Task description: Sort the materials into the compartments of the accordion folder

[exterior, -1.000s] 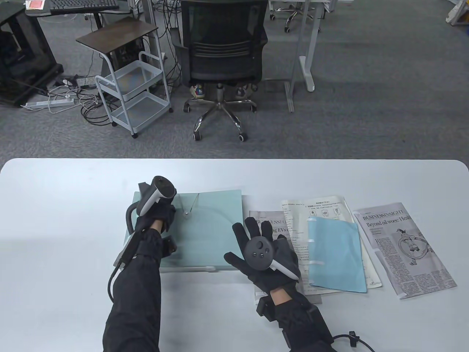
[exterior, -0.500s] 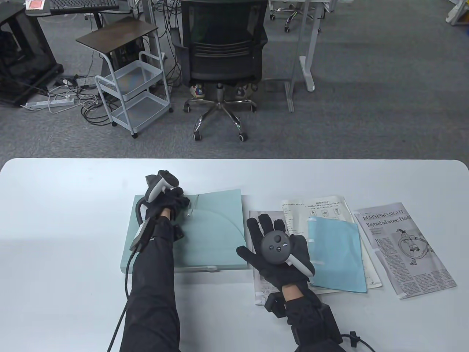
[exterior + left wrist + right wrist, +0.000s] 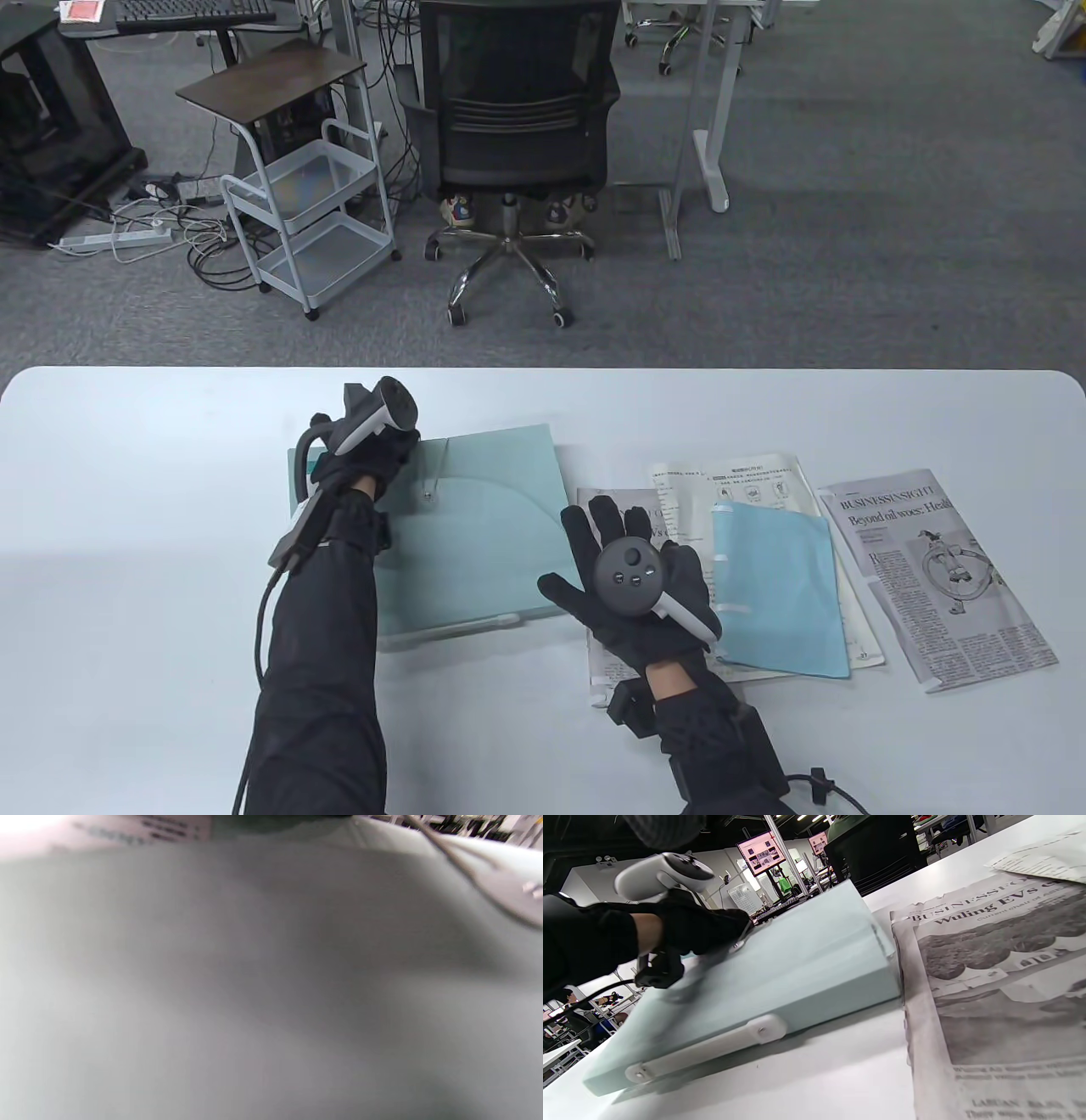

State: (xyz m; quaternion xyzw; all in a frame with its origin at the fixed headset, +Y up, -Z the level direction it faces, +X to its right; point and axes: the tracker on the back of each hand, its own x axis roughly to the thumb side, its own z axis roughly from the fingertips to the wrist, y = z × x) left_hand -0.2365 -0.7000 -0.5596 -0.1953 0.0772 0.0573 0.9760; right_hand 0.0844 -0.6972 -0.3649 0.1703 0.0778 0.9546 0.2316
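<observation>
A pale green accordion folder point(image 3: 484, 543) lies closed on the white table point(image 3: 127, 509), slightly turned, its white handle point(image 3: 458, 626) towards me. My left hand point(image 3: 369, 454) grips the folder at its far left corner, beside the cord clasp point(image 3: 430, 492). The right wrist view shows this hand point(image 3: 704, 929) on top of the folder point(image 3: 797, 971). My right hand point(image 3: 628, 586) lies flat with its fingers spread on a newspaper clipping point(image 3: 594, 501), just right of the folder. The left wrist view is a blur of the folder's surface point(image 3: 254, 984).
Right of my right hand lie a blue plastic sleeve point(image 3: 776, 586) on a white printed sheet point(image 3: 730, 480) and a second newspaper clipping point(image 3: 942, 577). An office chair point(image 3: 513, 127) and a white trolley point(image 3: 305, 204) stand beyond the table's far edge.
My left hand has moved to the folder's far left corner, and the folder has turned, that corner going left. My right hand has slid right, off the folder onto the newspaper clipping.
</observation>
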